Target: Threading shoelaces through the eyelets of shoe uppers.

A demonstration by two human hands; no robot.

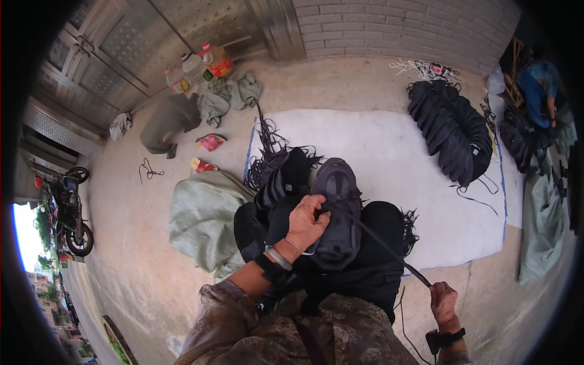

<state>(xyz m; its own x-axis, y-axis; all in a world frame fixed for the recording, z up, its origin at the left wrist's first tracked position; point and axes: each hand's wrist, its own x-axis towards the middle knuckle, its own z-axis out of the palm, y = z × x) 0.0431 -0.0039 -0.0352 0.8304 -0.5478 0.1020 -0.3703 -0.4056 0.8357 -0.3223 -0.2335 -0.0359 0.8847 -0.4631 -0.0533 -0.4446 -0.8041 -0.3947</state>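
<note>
A dark grey shoe upper point(336, 243) lies lengthwise on my lap, over my black trousers. My left hand point(309, 222) is closed on its left edge, fingertips bent over the lacing area; what is pinched under them is partly hidden. From there a dark shoelace point(389, 250) runs taut down to the right. Off to the right side, my right hand point(444, 302) grips that lace in closed fingers, and a thin loose end hangs below. Beside my left knee stands a row of black shoe uppers point(286, 182), next to a tangled bundle of dark laces point(264, 161).
A white sheet point(365, 137) covers the floor ahead, with a long stack of black shoe uppers point(447, 131) at its right. Green sacks point(207, 213) lie at left and right. Bottles point(216, 59), red slippers point(210, 142) and a motorcycle point(70, 210) are farther off. Another person point(540, 88) sits far right.
</note>
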